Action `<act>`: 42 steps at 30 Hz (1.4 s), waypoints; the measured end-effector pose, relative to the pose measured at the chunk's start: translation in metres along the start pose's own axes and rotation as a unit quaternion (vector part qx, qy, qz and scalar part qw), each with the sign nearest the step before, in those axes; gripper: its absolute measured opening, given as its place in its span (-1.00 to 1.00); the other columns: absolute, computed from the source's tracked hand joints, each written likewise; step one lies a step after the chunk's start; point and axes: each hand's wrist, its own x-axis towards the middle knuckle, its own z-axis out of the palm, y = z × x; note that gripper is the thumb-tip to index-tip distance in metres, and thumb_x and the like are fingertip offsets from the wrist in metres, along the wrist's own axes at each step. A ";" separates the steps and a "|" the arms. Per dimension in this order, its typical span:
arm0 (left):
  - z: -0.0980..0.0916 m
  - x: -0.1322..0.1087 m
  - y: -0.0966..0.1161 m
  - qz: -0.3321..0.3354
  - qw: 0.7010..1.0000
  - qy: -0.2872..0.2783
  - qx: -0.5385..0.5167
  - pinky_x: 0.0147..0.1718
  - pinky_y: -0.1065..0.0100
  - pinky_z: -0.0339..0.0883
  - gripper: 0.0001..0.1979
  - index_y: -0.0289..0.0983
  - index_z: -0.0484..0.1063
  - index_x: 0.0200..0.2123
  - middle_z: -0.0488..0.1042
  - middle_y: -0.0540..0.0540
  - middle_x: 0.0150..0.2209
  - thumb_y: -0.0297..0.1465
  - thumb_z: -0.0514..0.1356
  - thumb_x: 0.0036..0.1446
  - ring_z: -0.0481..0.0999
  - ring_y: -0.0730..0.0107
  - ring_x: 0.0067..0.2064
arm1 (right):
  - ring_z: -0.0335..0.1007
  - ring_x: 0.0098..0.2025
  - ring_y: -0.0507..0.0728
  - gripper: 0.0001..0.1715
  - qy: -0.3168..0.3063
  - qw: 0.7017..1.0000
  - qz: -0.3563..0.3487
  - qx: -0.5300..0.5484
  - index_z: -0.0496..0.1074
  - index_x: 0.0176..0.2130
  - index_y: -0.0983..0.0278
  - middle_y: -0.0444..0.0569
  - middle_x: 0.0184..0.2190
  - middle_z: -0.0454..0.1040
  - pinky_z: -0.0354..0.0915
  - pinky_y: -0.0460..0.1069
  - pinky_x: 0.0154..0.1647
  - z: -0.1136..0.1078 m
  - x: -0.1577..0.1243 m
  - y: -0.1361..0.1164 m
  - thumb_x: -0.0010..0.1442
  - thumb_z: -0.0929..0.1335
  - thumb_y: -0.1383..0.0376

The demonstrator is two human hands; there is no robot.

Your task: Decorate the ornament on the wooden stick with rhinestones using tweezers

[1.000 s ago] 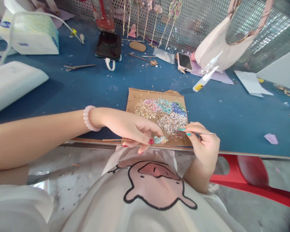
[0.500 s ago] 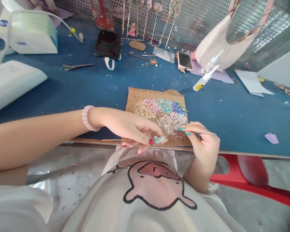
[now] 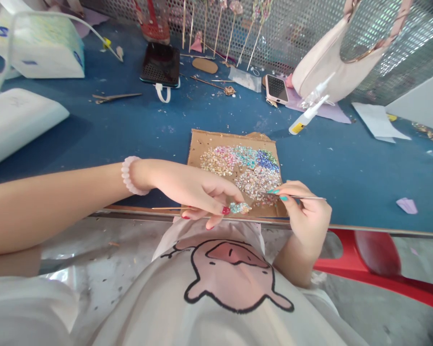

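Observation:
My left hand [image 3: 202,192] pinches a thin wooden stick [image 3: 166,208] at the table's front edge. At the stick's right end is a small piece covered in pale blue and clear gems [image 3: 240,208]. My right hand [image 3: 305,206] grips a thin metal tool [image 3: 306,197], whose tip lies over the clear gems [image 3: 256,185] on a cardboard sheet [image 3: 197,144]. Behind them on the sheet lie gold and pink gems [image 3: 218,160], turquoise gems [image 3: 246,156] and dark blue gems [image 3: 267,161].
A glue bottle [image 3: 308,115], a pink phone [image 3: 276,89], a black phone [image 3: 161,65] and scissors [image 3: 115,97] lie behind the cardboard. A white handbag [image 3: 324,57] stands back right; a tissue pack [image 3: 39,48] and a white box [image 3: 21,122] are left.
My right hand and the metal tool have shifted slightly to the right. My left hand holds the stick in nearly the same place.

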 end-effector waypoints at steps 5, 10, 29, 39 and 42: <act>0.000 0.000 0.001 0.000 1.000 0.001 -0.004 -0.66 0.57 0.26 -0.60 -0.33 0.12 0.22 0.51 -0.09 -0.34 -0.54 -0.02 0.34 0.30 0.51 -0.61 | 0.49 -0.23 0.11 -0.84 0.008 1.000 0.000 -0.003 0.56 -0.31 0.18 -0.08 -0.36 0.59 0.39 0.06 -0.15 0.000 0.000 -0.001 0.21 0.40 0.43; 0.000 -0.001 0.000 -0.001 1.000 0.000 -0.002 -0.68 0.57 0.26 -0.61 -0.33 0.15 0.20 0.50 -0.09 -0.34 -0.56 -0.03 0.32 0.29 0.51 -0.62 | 0.49 -0.24 0.12 -0.85 -0.004 1.000 -0.001 0.004 0.56 -0.32 0.17 -0.09 -0.37 0.58 0.40 0.08 -0.15 0.000 0.000 -0.001 0.20 0.41 0.42; 0.004 -0.002 0.000 0.031 0.999 0.012 -0.012 -0.64 0.59 0.15 -0.67 -0.43 0.18 0.19 0.49 -0.09 -0.35 -0.53 -0.05 0.39 0.25 0.57 -0.60 | 0.49 -0.22 0.12 -0.83 -0.020 1.000 -0.002 -0.008 0.56 -0.31 0.15 -0.10 -0.36 0.59 0.41 0.08 -0.14 -0.001 -0.001 -0.001 0.21 0.40 0.42; 0.000 -0.001 0.000 -0.002 1.000 0.011 0.014 -0.63 0.57 0.21 -0.64 -0.29 0.20 0.19 0.51 -0.09 -0.33 -0.47 0.00 0.36 0.33 0.50 -0.61 | 0.50 -0.23 0.13 -0.85 -0.022 1.000 -0.005 -0.016 0.56 -0.32 0.15 -0.11 -0.36 0.60 0.42 0.08 -0.15 0.000 0.001 -0.003 0.22 0.39 0.39; 0.002 -0.002 0.000 -0.001 1.000 0.010 0.002 -0.63 0.58 0.20 -0.62 -0.33 0.18 0.20 0.49 -0.07 -0.35 -0.53 -0.01 0.34 0.30 0.52 -0.60 | 0.50 -0.23 0.12 -0.85 -0.027 0.999 -0.008 -0.022 0.56 -0.32 0.15 -0.11 -0.36 0.60 0.42 0.08 -0.16 0.000 0.001 -0.003 0.23 0.39 0.39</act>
